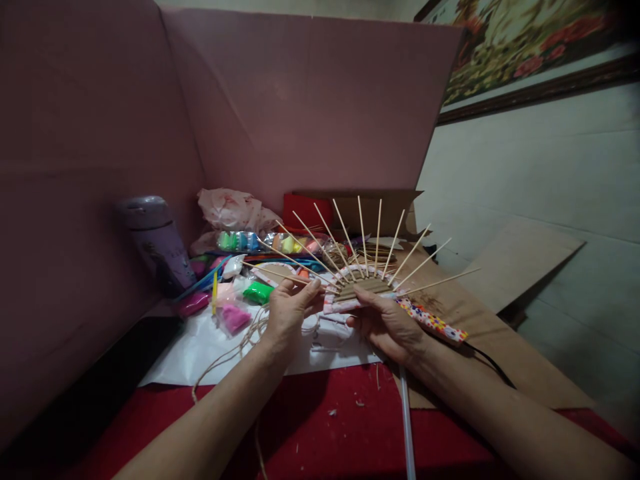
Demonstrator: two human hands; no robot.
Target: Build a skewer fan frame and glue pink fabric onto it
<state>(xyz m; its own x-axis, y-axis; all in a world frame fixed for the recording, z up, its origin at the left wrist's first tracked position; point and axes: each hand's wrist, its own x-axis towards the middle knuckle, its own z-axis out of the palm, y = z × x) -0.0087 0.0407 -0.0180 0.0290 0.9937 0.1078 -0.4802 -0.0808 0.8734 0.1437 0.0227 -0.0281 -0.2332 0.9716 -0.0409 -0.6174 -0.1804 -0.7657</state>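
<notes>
**Many thin sticks fan out from one half-round card**

On the far left I see a purple flask with its lid on, so I can't tell what is inside. Next come little clear bags: a pink bag and a green bag, full of stuff that looks like soft clay. Behind them lies a long clear pack with lumps of green, blue, yellow and more. Some twine loops down in front.

Then comes the left hand. Its thumb and finger are pinched on the leftmost stick, near the card. The card is held up over the bench, between both hands. The right hand is clamped on its bottom edge, thumb in front. My guess is that the step here is getting that stick to sit right. That calls for small, gentle pushes on the left and a firm grip on the right, since thin sticks could slip or snap.

Just past the right hand is a flowery handle, near a flat brown board.
</notes>
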